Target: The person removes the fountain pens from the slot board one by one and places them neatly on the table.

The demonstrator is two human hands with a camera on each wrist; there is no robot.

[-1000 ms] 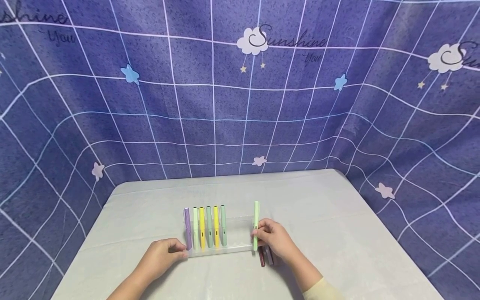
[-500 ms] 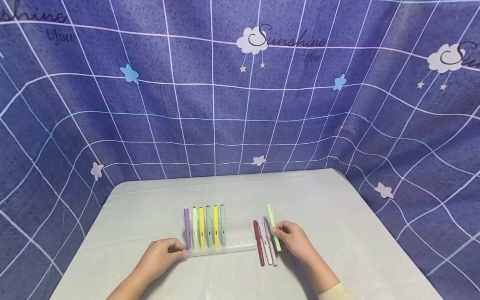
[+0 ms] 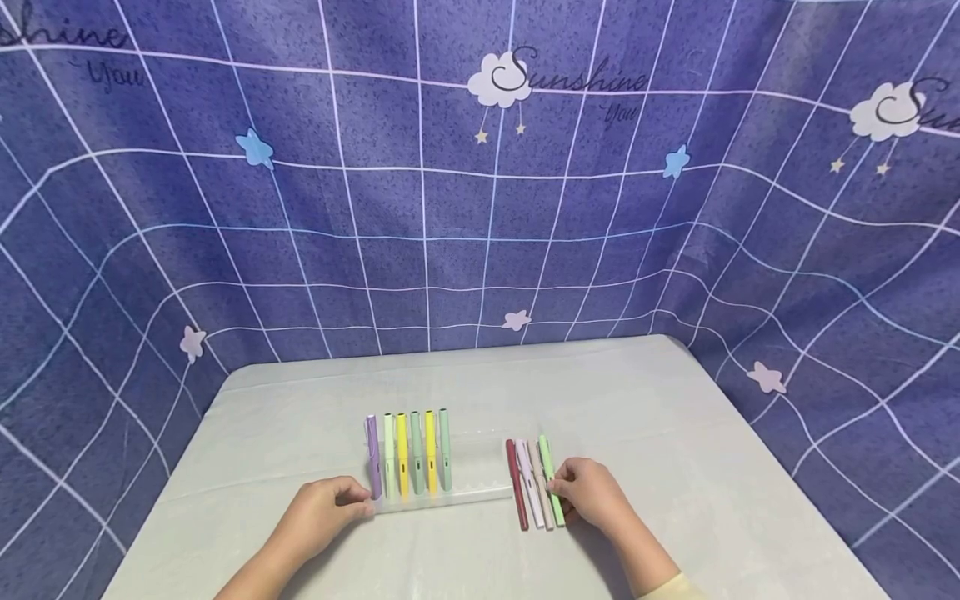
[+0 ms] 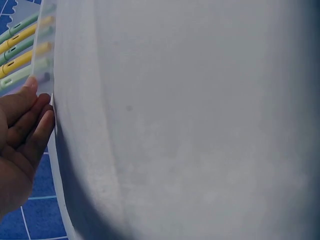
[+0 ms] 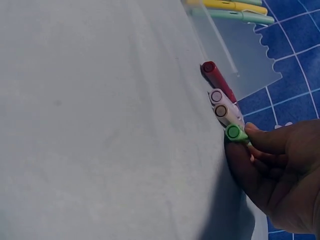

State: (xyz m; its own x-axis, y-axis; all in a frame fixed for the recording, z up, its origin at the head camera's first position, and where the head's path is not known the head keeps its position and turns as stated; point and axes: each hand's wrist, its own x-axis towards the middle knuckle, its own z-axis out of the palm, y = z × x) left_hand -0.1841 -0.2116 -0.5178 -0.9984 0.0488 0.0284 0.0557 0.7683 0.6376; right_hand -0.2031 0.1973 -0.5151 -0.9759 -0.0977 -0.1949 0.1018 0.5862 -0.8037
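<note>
A clear plastic pen rack stands on the table, with a purple pen, a pale green pen, two yellow pens and two sage green pens leaning in its left slots. My left hand holds the rack's near left corner between thumb and fingers; the left wrist view shows the thumb on its edge. Right of the rack, my right hand pinches a bright green pen, which lies beside a beige pen. Its round end shows in the right wrist view.
A lilac pen and a dark red pen lie side by side at the rack's right end. A pale cloth covers the table. Blue patterned curtain hangs at the back and sides.
My right hand has carried the bright green pen from upright at the rack's right end, rightward and down, to lie beside the loose pens. My left hand has stayed at the rack's corner.
</note>
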